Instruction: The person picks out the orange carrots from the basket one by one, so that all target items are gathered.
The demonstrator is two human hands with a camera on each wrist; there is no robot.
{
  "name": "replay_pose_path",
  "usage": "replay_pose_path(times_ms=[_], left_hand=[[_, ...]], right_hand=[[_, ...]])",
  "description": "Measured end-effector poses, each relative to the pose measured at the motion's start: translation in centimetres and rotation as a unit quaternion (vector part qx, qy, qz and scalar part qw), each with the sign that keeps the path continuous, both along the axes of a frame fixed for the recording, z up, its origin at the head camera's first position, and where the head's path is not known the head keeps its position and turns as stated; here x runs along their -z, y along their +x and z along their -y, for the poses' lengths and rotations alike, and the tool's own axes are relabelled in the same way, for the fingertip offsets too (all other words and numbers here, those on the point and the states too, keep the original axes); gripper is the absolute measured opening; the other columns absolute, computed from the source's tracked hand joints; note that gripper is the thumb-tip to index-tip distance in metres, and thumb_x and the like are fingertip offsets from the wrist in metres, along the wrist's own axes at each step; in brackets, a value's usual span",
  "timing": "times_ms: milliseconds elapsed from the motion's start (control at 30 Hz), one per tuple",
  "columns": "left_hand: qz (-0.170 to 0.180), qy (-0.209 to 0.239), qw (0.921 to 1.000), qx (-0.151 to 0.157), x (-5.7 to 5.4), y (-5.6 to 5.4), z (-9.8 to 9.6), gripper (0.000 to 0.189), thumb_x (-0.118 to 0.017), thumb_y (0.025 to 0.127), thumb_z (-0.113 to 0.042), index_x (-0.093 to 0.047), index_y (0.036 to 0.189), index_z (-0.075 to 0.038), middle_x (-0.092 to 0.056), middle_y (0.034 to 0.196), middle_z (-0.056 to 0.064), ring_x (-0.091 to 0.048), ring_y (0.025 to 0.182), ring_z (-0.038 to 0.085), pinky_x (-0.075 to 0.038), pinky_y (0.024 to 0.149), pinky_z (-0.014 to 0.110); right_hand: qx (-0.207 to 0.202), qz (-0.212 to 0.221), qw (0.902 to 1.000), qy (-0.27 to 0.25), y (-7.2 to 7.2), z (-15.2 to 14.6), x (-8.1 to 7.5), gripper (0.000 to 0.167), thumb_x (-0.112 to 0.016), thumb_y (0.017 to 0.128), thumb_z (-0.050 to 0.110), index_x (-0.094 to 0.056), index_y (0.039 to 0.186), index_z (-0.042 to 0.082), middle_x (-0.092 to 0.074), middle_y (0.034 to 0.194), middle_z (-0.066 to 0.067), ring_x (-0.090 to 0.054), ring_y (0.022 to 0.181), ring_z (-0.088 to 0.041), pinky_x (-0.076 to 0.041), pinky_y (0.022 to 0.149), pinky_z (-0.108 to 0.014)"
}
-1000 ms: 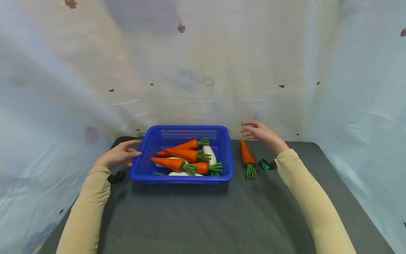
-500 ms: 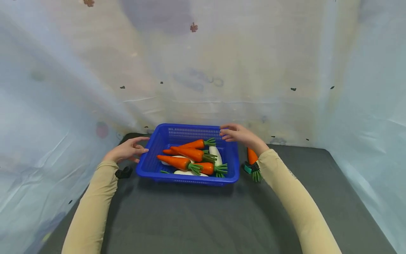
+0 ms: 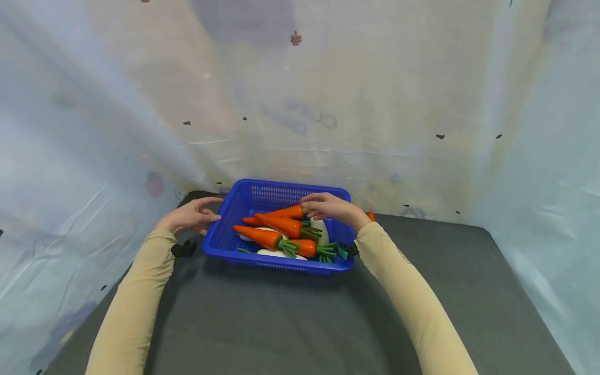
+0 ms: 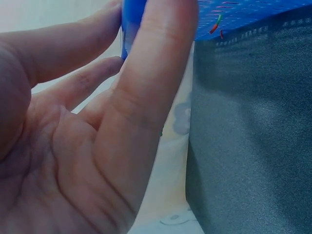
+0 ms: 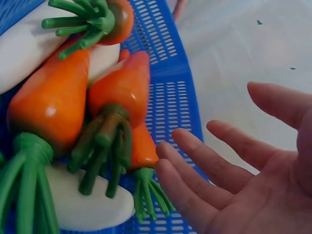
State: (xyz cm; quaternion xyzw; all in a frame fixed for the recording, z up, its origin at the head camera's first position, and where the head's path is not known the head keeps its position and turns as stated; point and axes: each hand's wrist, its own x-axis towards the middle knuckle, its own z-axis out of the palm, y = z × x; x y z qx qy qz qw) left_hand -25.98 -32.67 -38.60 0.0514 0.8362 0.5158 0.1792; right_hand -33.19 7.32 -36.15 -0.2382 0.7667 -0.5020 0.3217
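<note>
A blue plastic basket holds several orange carrots with green stubby tops and several white radishes. At its left side my left hand pinches the rim between thumb and fingers; the left wrist view shows blue rim between them. My right hand hovers over the basket's right part, fingers spread, palm bare. In the right wrist view its fingers are nearest to a small carrot by the basket wall. Some vegetables are partly hidden under others.
One more carrot lies on the dark table to the right of the basket, mostly hidden by my right forearm. A pale patterned plastic sheet hangs behind the table and along both sides.
My right hand has moved left from above the loose carrot to above the basket. My left hand stays at the rim. The head view has shifted slightly, and the basket appears turned a little.
</note>
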Motion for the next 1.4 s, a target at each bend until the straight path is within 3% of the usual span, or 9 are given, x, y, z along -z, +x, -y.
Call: replay_pose_path(times_ms=[433,700,900,1133,1400], left_hand=[[0.002,-0.013,0.9999,-0.003,-0.2,-0.4,-1.1,0.066,-0.056,0.098,-0.015,-0.018,0.152,-0.006,-0.062,0.114,0.025,-0.065,0.094,0.032,-0.056,0.073,0.045],[0.004,-0.016,0.9999,0.003,-0.2,-1.1,-1.5,0.066,-0.057,0.098,-0.016,-0.020,0.152,-0.006,-0.062,0.114,0.025,-0.065,0.094,0.032,-0.056,0.072,0.044],[0.008,-0.011,0.9999,0.006,0.1,-0.5,-0.9,0.068,-0.057,0.098,-0.016,-0.018,0.152,-0.005,-0.062,0.114,0.025,-0.064,0.095,0.034,-0.056,0.072,0.043],[0.008,0.004,0.9999,0.008,0.4,-0.3,-0.4,0.067,-0.057,0.098,-0.016,-0.018,0.152,-0.006,-0.062,0.113,0.025,-0.065,0.093,0.033,-0.056,0.073,0.045],[0.008,-0.002,0.9999,0.008,0.3,-0.6,-0.7,0.068,-0.057,0.098,-0.018,-0.018,0.152,-0.006,-0.062,0.113,0.025,-0.065,0.094,0.034,-0.056,0.073,0.044]], right_hand=[[-0.009,-0.005,0.9971,0.075,-0.2,1.7,1.0,0.043,-0.055,0.098,0.028,-0.052,0.137,0.009,-0.055,0.132,-0.014,-0.054,0.117,-0.028,-0.041,0.100,-0.045],[0.000,-0.017,0.9951,0.098,-0.3,1.8,1.4,0.046,-0.055,0.098,0.029,-0.052,0.137,0.005,-0.057,0.129,-0.009,-0.054,0.116,-0.027,-0.044,0.098,-0.043],[-0.012,-0.018,0.9931,0.115,-0.5,2.9,2.0,0.044,-0.059,0.096,0.027,-0.054,0.136,0.008,-0.056,0.129,-0.008,-0.054,0.114,-0.023,-0.044,0.097,-0.043],[-0.027,-0.049,0.9881,0.144,-0.5,3.7,2.2,0.042,-0.066,0.092,0.016,-0.057,0.133,0.011,-0.056,0.131,-0.009,-0.055,0.113,-0.021,-0.046,0.095,-0.040],[-0.057,-0.130,0.9728,0.183,-0.4,3.6,1.9,0.043,-0.068,0.090,0.014,-0.059,0.131,0.010,-0.050,0.137,-0.012,-0.051,0.119,-0.028,-0.045,0.096,-0.039]])
